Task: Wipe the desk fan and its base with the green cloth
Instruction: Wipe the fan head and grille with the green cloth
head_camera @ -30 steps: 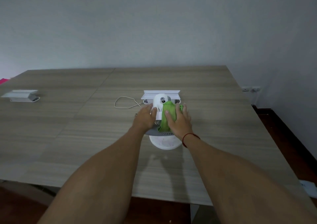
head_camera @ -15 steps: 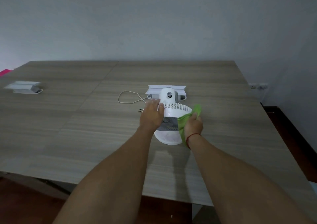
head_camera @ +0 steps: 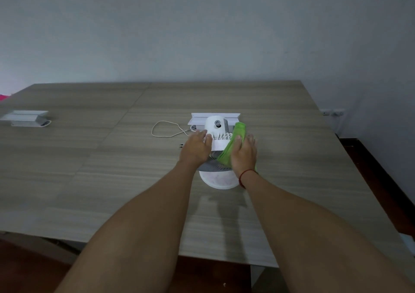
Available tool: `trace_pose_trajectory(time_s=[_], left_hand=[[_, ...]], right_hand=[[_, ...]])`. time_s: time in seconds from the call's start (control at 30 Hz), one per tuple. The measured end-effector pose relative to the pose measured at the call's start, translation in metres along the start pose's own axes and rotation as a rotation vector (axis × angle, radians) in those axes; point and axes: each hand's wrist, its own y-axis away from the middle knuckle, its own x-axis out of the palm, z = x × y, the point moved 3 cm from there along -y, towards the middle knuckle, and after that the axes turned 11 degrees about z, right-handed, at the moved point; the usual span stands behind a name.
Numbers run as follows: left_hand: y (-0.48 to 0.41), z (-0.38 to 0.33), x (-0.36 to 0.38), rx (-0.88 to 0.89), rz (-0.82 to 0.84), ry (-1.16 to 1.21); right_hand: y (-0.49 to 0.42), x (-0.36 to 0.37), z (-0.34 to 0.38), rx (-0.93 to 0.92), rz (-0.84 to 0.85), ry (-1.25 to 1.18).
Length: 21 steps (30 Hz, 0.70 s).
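A small white desk fan (head_camera: 216, 127) stands mid-table, its rear motor housing facing me and its round white base (head_camera: 221, 181) nearest to me. My left hand (head_camera: 196, 148) rests flat against the fan's left side, steadying it. My right hand (head_camera: 243, 154) presses the green cloth (head_camera: 233, 144) onto the right side of the fan's back and grille. Part of the cloth is hidden under my palm. The grey grille shows between my two hands.
The fan's white cord (head_camera: 165, 130) loops on the wooden table (head_camera: 89, 169) to the left. A white box-like piece (head_camera: 215, 116) lies just behind the fan. Another white piece (head_camera: 25, 118) sits at the far left. A wall socket (head_camera: 333, 112) is at right.
My right hand with the cloth has moved from the fan's lower right edge back up onto the right side of the housing. The left hand stays on the fan.
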Motion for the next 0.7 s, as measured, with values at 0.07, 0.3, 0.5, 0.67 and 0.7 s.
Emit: trace_pose_trajectory(time_s=[0.07, 0.3, 0.5, 0.67, 0.7], left_hand=[[0.003, 0.002, 0.002, 0.000, -0.039, -0.004], [0.005, 0.008, 0.012, 0.006, -0.204, -0.005], [-0.002, 0.008, 0.011, 0.009, -0.179, -0.052], [-0.004, 0.003, 0.007, -0.006, -0.146, -0.048], [-0.005, 0.002, 0.006, -0.011, -0.136, -0.048]], right_hand=[[-0.008, -0.003, -0.006, 0.056, 0.026, -0.037], [-0.031, -0.001, -0.060, 0.422, 0.056, -0.470], [-0.034, 0.007, -0.081, 0.510, 0.124, -0.767], [-0.028, 0.002, -0.061, 0.459, -0.033, -0.647], [-0.025, -0.001, -0.056, 0.425, -0.068, -0.598]])
